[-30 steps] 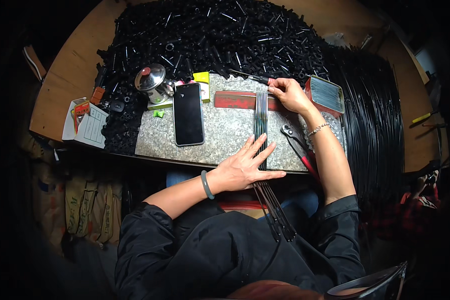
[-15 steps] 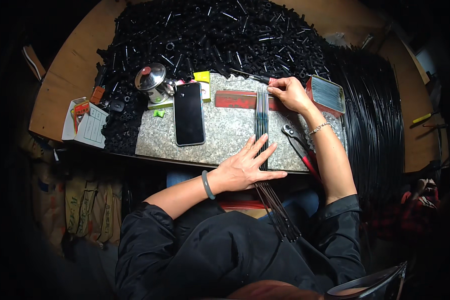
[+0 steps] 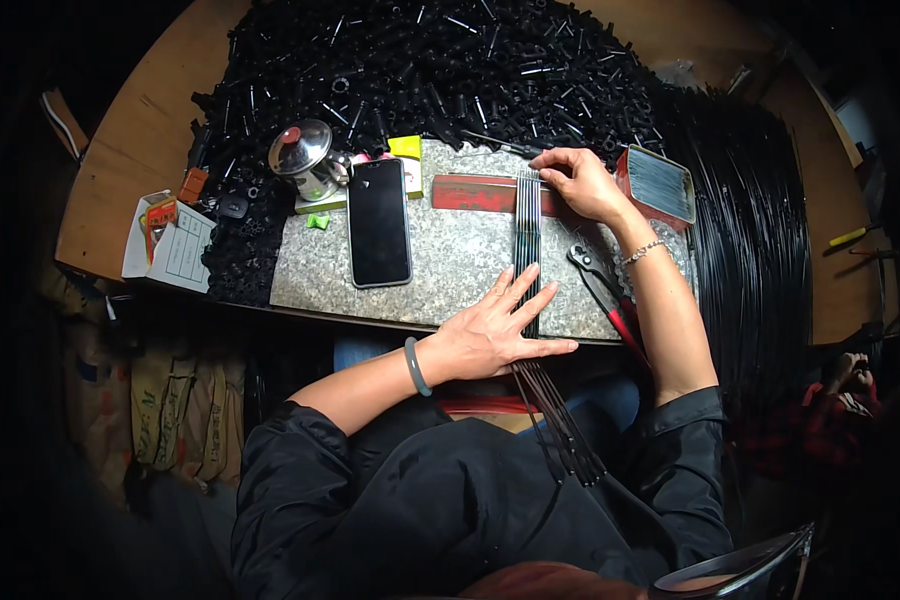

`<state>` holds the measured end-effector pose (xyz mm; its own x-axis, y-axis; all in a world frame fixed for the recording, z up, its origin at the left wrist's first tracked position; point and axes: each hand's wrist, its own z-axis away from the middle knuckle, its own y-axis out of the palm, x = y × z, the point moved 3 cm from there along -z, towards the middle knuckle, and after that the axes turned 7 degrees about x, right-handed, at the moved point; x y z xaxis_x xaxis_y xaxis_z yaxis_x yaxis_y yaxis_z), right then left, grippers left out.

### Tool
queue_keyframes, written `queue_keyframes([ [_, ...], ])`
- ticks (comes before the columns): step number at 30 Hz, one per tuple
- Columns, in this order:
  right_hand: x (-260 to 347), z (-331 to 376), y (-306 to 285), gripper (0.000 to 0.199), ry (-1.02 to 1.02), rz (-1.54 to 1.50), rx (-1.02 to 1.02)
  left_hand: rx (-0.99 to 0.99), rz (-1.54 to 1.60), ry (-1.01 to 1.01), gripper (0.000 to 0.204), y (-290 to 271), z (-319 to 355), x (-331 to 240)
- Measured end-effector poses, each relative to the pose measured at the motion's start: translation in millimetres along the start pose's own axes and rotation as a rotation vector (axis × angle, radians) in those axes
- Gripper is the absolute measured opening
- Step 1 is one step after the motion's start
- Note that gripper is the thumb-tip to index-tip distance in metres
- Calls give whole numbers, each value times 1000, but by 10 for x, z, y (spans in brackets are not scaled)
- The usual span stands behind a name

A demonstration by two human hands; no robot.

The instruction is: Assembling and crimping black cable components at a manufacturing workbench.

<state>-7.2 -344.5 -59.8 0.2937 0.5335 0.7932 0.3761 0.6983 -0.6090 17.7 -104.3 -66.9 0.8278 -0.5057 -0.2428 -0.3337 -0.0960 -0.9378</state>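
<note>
A flat row of thin black rods [image 3: 526, 235] lay side by side on the speckled grey stone slab [image 3: 450, 270], their long axis running from the far edge of the slab straight toward the person, the near ends slipping past the slab's front edge and gathering into a dark bundle over the lap. The left hand [image 3: 490, 335] was spread flat, fingers apart, pressing down on the near part of the rods at the slab's front edge. The right hand [image 3: 580, 185] rested on the far ends, fingers curled over them beside a flat red strip [image 3: 475, 193]; whether it pinched them could not be told. A glossy black smartphone [image 3: 378, 222] lay on the slab to the left, red-handled pliers [image 3: 602, 290] to the right, and a heap of small matte black plastic parts [image 3: 410, 70] covered the wooden table behind.
</note>
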Motion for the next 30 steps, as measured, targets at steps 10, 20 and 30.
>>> queue_keyframes([
  [10,98,-18,75,23,-142,92,-96,7,-36,-14,71,-24,-18,-19],
  [20,-185,888,-1056,16,207,684,-298,24,-12,-18,75,-98,41,-64],
  [30,-104,1093,-1101,10,-53,726,-626,-116,505,84,57,-719,-12,-453],
])
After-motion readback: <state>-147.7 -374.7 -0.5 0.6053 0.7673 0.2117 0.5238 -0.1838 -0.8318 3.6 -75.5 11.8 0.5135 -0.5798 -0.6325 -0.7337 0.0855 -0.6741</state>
